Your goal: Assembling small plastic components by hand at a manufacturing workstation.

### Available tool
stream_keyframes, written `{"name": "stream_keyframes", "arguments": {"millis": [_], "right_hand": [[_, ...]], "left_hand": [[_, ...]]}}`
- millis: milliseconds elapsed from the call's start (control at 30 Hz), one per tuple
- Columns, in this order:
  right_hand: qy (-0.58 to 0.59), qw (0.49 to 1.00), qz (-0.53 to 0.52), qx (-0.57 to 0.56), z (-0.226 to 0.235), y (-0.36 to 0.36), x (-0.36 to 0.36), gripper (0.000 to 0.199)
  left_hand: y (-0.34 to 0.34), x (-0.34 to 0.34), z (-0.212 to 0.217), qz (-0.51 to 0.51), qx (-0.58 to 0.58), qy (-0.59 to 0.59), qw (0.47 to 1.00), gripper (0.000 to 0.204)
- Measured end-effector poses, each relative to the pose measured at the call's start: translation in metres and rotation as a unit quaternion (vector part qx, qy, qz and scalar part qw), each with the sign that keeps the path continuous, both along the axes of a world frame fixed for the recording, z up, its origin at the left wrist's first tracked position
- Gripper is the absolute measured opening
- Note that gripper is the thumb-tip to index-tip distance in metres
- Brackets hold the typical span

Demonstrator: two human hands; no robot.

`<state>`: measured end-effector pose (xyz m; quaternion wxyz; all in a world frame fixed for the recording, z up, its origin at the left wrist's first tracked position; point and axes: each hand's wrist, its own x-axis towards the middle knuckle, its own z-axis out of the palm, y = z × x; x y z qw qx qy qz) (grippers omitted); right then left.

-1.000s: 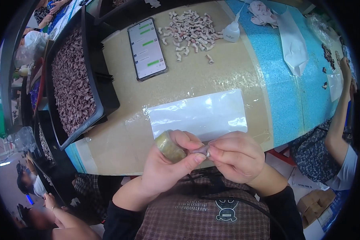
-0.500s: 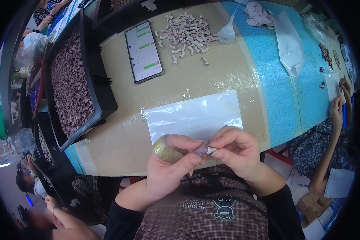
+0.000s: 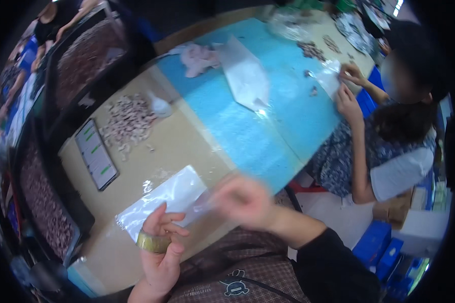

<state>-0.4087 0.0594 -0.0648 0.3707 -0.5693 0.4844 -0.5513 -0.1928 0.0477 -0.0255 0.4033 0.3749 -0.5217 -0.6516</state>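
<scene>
A yellowish-green roll (image 3: pixel 153 243) is sitting around fingers of the left hand (image 3: pixel 162 264), which is keeping its fingers loosely spread. The right hand (image 3: pixel 243 201) is blurring at two o'clock from the roll, apart from the left; whether it is gripping anything, I cannot tell. A white sheet (image 3: pixel 173 191) is lying between twelve and one. A phone (image 3: pixel 97 154) is resting at eleven, a pile of small pale pieces (image 3: pixel 128 118) is spreading near twelve, and a black tray (image 3: pixel 68 193) is standing at ten.
</scene>
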Motion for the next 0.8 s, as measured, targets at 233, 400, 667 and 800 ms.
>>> {"name": "stream_keyframes", "arguments": {"millis": [233, 400, 667, 800], "right_hand": [[0.353, 0.844, -0.386, 0.117, -0.058, 0.013, -0.204, 0.025], [0.541, 0.751, -0.378, 0.029, -0.024, -0.003, -0.156, 0.028], [0.471, 0.874, -0.018, -0.117, 0.035, -0.078, 0.024, 0.024], [0.477, 0.859, 0.085, -0.166, 0.039, -0.126, 0.073, 0.022]], "left_hand": [[-0.037, 0.075, 0.051, -0.064, -0.119, -0.236, 0.962, 0.021], [-0.080, 0.196, 0.065, 0.295, -0.253, -0.469, 0.794, 0.014], [-0.130, 0.242, 0.034, 0.083, -0.240, -0.641, 0.724, 0.025], [-0.127, 0.240, 0.031, 0.092, -0.222, -0.632, 0.737, 0.023]]}}
